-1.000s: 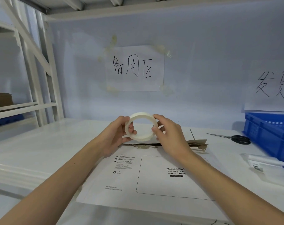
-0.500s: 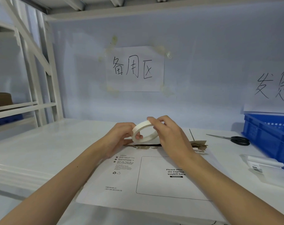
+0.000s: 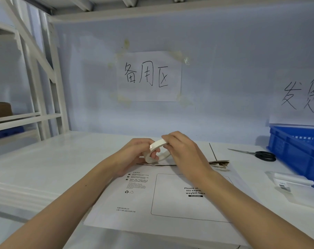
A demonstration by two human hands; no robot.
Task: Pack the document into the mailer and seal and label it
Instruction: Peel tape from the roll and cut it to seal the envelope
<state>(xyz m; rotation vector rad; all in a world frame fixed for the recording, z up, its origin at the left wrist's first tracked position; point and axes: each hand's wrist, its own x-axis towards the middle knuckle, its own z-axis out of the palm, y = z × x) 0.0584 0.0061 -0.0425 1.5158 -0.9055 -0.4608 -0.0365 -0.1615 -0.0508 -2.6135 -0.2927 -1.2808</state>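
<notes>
Between my two hands, a tape roll [image 3: 157, 151] sits tilted above the mailer's far edge. My left hand [image 3: 134, 155] grips its near rim with fingers threaded through the core; my right hand [image 3: 181, 151] pinches the upper rim, probably seeking the loose end. Directly below both hands, the mailer [image 3: 170, 194] lies flat on the desk [image 3: 62, 159], its open edge running left to right.

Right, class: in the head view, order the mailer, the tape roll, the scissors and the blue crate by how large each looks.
1. Mailer
2. Blue crate, partly cut off by the frame
3. Scissors
4. Tape roll, close to the scissors, partly hidden by the fingers
</notes>
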